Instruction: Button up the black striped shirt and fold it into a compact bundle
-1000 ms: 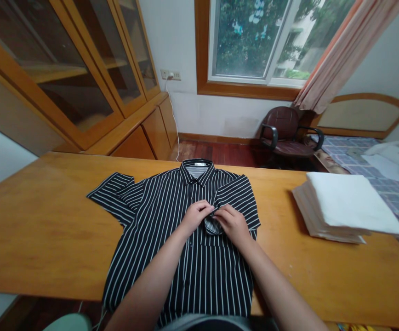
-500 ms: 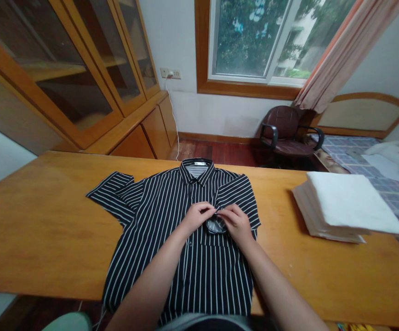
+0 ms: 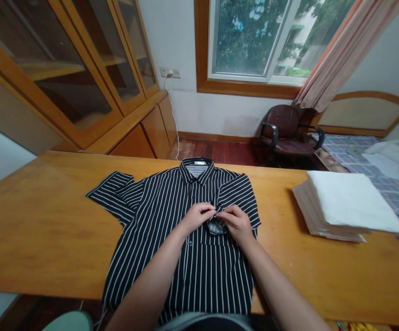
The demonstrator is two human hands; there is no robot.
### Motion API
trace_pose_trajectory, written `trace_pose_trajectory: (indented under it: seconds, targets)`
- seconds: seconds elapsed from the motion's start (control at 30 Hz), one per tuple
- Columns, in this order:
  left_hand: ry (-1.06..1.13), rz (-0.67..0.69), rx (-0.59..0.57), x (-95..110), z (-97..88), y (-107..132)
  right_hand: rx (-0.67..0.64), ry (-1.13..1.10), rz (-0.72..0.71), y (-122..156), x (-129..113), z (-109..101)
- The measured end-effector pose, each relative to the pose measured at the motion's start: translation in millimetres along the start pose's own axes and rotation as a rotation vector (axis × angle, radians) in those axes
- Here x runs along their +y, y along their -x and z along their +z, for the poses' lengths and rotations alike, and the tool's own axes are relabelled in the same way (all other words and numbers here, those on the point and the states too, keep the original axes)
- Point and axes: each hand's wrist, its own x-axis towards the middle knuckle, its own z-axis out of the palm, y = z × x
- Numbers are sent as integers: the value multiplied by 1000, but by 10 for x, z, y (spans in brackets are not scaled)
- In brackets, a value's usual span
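A black shirt with white stripes lies front up, its collar toward the far table edge. The sleeve on the right is folded inward over the chest, and its cuff shows as a round opening. My left hand pinches the edge of this cuff between thumb and fingers. Close beside it, my right hand grips the same edge, fingertips nearly touching the left ones. Whatever small part sits between the fingertips is hidden. The other sleeve is bent outward on the left.
The shirt rests on a wooden table. To the right stands a stack of white folded sheets or packs. Beyond the table are a brown armchair, a bed and a glass-door cabinet. A pale green rounded object shows below, left.
Both hands stay almost in place at the cuff. My right fingertips have shifted very slightly, and the cuff opening has tilted a little. The shirt body has not moved.
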Motion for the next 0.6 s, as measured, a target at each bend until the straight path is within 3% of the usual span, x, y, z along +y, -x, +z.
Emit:
trace_pose_trajectory:
  seconds: [0.23,0.6]
  targets:
    - [-10,33,-15,-39,-3,2,24,-66,66,-33,8,-3]
    - [82,-74,-4,13,-13,3,36,-165,324,-78,71,24]
